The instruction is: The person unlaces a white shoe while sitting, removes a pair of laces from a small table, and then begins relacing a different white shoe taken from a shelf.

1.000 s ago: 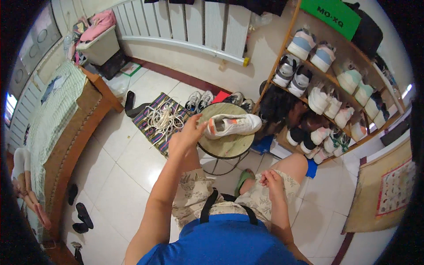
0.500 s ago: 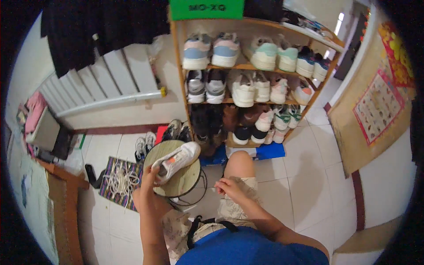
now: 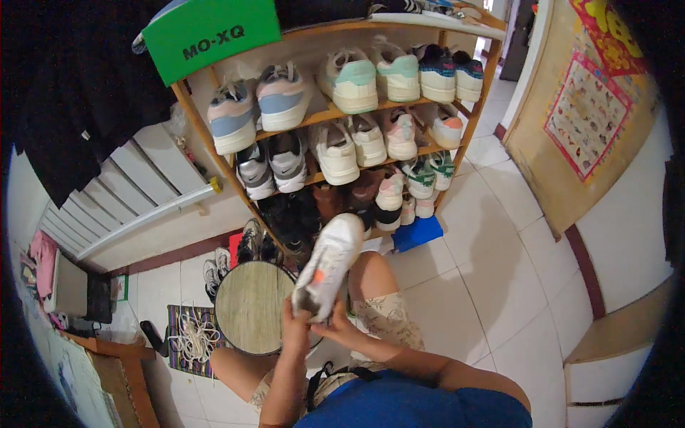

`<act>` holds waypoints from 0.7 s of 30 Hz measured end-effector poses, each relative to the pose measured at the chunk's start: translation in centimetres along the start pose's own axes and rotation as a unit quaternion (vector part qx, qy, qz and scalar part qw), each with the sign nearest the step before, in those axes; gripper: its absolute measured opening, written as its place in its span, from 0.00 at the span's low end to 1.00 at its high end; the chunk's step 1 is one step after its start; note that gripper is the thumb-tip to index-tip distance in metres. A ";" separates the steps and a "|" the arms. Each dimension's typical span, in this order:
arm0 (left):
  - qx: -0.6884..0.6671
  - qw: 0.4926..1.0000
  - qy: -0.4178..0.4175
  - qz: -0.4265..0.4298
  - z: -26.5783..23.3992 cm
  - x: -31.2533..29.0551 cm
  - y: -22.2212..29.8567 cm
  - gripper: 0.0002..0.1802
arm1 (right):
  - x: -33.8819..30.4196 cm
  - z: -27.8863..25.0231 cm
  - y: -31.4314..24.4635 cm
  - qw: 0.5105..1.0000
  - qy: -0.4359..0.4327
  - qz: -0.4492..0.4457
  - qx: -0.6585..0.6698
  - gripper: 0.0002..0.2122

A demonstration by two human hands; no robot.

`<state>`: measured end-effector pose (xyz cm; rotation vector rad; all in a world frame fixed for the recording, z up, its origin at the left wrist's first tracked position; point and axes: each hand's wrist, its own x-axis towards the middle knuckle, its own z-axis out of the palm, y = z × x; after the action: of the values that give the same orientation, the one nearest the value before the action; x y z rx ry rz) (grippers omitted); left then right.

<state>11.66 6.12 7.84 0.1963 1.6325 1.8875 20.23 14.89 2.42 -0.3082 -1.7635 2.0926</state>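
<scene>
A white sneaker (image 3: pixel 334 250) with an orange patch on its side is held up between my knees, its toe pointing away from me. No lace shows in it, though the picture is somewhat blurred. My left hand (image 3: pixel 295 324) grips it at the heel. From the right, my right hand (image 3: pixel 340 329) closes on the same heel end; part of its fingers is hidden behind the shoe. Left of the sneaker stands a low round stool (image 3: pixel 250 307) with a pale woven-look top. White shoelaces (image 3: pixel 194 338) lie in a loose pile on a striped mat (image 3: pixel 176 362) beside the stool.
A wooden rack (image 3: pixel 325 113) ahead carries several pairs of shoes, with a green box (image 3: pixel 214 39) on top. More shoes (image 3: pixel 250 241) stand on the floor behind the stool. A wooden cabinet (image 3: pixel 128 381) is at the left, a posted wall (image 3: pixel 542 167) at the right.
The sneaker has come off above the stool, moved right and turned more upright. My right hand has come from my knee to the heel. The view has turned toward the right.
</scene>
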 end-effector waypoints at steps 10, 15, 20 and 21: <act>0.118 0.953 -0.211 0.180 13.7 1.7 0.9 0.38 | 2.2 -11.5 -8.1 0.935 0.307 -0.002 0.179 0.29; 0.105 0.942 -0.263 0.178 14.9 1.9 2.0 0.29 | 4.6 -19.7 -13.1 0.937 0.323 -0.031 0.131 0.22; 0.102 0.944 -0.287 0.123 13.7 2.4 1.8 0.27 | 9.4 -27.0 -17.9 0.953 0.294 0.025 0.075 0.25; 0.110 0.946 -0.288 0.098 13.9 2.1 2.2 0.27 | 10.6 -29.5 -18.2 0.959 0.259 0.046 0.101 0.26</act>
<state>16.06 18.90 12.42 0.9424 1.4364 1.5677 25.38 48.25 15.56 -0.8088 -1.2395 1.9916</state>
